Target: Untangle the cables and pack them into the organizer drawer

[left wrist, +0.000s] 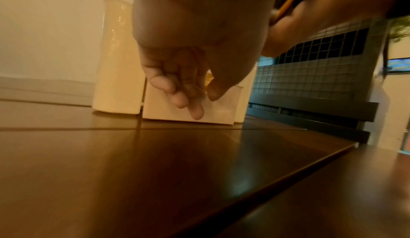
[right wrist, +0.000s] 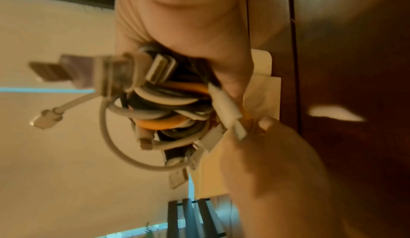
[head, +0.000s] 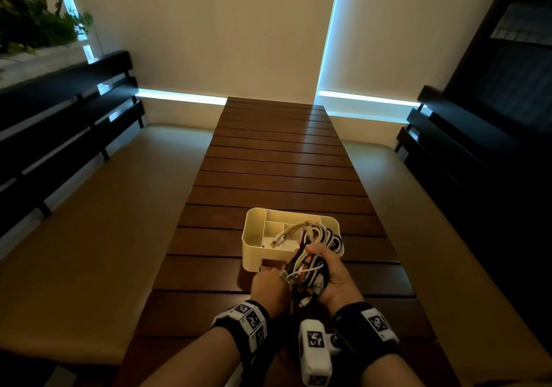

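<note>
The tangled bundle of cables (head: 310,262) is a knot of smooth round cords, white, black, grey and orange, with flat metal plugs sticking out at odd angles. It sits above the near right corner of the organizer drawer (head: 254,248), held over the table. The right hand (head: 336,276) has its fingers curled around the bundle, thumb on top. A braided cord with a clear plug (head: 276,241) arches out to the left over the tray's compartments. In the right wrist view the plugs are blurred and individual cords cannot be traced. The left hand (head: 268,286) is at the bundle's near left edge; its fingers (left wrist: 188,99) point down, loosely bent, thumb close to them, and I cannot tell whether they pinch a cord. The organizer is cream plastic, rounded at the corners, with thin dividers; its near right part is hidden by the cables. It rests on a slatted, glossy dark wooden table (head: 268,171), flanked by padded benches (head: 89,222).
</note>
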### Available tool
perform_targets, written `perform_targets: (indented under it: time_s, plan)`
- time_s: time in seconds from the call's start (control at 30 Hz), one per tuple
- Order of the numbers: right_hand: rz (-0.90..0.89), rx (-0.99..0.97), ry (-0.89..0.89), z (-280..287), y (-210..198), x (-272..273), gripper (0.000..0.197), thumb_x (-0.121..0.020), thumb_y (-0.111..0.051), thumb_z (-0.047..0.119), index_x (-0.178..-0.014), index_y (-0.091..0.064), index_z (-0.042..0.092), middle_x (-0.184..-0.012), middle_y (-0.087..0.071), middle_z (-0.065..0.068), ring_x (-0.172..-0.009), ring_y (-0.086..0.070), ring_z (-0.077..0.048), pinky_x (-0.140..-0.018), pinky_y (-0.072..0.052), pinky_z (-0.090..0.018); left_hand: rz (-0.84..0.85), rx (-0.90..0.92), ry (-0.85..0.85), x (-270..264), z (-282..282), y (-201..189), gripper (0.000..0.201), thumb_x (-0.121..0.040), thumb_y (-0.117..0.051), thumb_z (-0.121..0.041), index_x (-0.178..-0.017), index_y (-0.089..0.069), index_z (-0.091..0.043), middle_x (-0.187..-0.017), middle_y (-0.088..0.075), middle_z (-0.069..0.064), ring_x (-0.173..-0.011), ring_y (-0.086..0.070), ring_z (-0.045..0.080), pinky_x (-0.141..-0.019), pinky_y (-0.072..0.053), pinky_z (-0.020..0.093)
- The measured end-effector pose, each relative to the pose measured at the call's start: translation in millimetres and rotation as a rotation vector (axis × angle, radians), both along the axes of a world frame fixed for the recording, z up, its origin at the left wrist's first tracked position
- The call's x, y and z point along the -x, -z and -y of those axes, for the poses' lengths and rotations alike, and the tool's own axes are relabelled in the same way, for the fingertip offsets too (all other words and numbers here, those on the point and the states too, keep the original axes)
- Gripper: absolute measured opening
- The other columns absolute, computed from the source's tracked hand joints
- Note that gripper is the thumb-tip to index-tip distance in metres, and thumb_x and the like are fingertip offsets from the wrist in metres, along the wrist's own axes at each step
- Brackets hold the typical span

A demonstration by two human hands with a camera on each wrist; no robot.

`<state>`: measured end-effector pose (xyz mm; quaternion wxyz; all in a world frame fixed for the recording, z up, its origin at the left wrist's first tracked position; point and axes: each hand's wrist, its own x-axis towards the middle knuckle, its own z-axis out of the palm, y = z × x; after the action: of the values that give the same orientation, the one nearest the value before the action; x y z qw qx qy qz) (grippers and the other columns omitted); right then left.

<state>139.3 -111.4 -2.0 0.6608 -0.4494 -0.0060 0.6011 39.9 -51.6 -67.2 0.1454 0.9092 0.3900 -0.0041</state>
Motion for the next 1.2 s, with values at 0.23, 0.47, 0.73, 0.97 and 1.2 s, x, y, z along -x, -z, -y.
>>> perform_targets:
  time_s: [0.23,0.47,0.73,0.97,1.2]
  plan:
    - [0.066,0.052,0.089,-25,-4,-6,0.029,-0.085,-0.056,0.009,-0.058,-0.064,0.002,-0.055,-0.064,-0.01,-0.046,-0.063,-0.022,-0.046,-0.056,-0.032,-0.142,-0.083,0.062,17,12,-5,0.026,-0.096,-0.037,-0.015,-0.107,-0.061,-0.009,-0.108,-0.066,0.01,-0.098,-0.063,0.031,-0.075,-0.048,0.037]
    - [0.193,0.105,0.024,-29,-2,-11,0.013,-0.062,-0.072,0.011,-0.072,-0.067,0.005,-0.065,-0.068,-0.011,-0.055,-0.065,-0.024,-0.063,-0.055,-0.037,-0.053,0.024,0.09,36,35,4,0.028,-0.096,-0.041,-0.026,-0.118,-0.056,-0.017,-0.109,-0.065,0.005,-0.099,-0.063,0.028,-0.076,-0.047,0.035]
    - [0.603,0.101,-0.057,-14,-5,-21,0.011,-0.077,-0.069,0.006,-0.081,-0.062,-0.002,-0.058,-0.065,-0.013,-0.036,-0.056,-0.023,-0.038,-0.047,-0.024,0.64,0.032,-0.337,45,-1,-61,0.018,-0.093,-0.051,-0.028,-0.106,-0.063,-0.023,-0.095,-0.066,-0.008,-0.082,-0.062,0.01,-0.075,-0.051,0.026]
    - [0.719,-0.084,-0.129,-9,-10,-13,0.043,-0.061,-0.077,0.013,-0.101,-0.067,0.002,-0.09,-0.072,-0.015,-0.083,-0.069,-0.03,-0.068,-0.057,-0.034,0.893,0.815,-0.041,15,-19,-72,0.114,-0.066,-0.066,-0.069,-0.149,0.006,-0.037,-0.16,-0.005,0.001,-0.144,-0.019,0.02,-0.114,-0.029,0.048]
    - [0.737,-0.073,-0.058,-9,-18,-3,0.033,-0.074,-0.068,-0.009,-0.103,-0.064,0.007,-0.093,-0.069,-0.011,-0.09,-0.066,-0.024,-0.073,-0.053,-0.033,0.903,0.81,0.128,4,-14,-63,0.105,-0.058,-0.088,-0.008,-0.14,-0.022,-0.017,-0.13,-0.054,0.001,-0.122,-0.053,0.011,-0.104,-0.045,0.04]
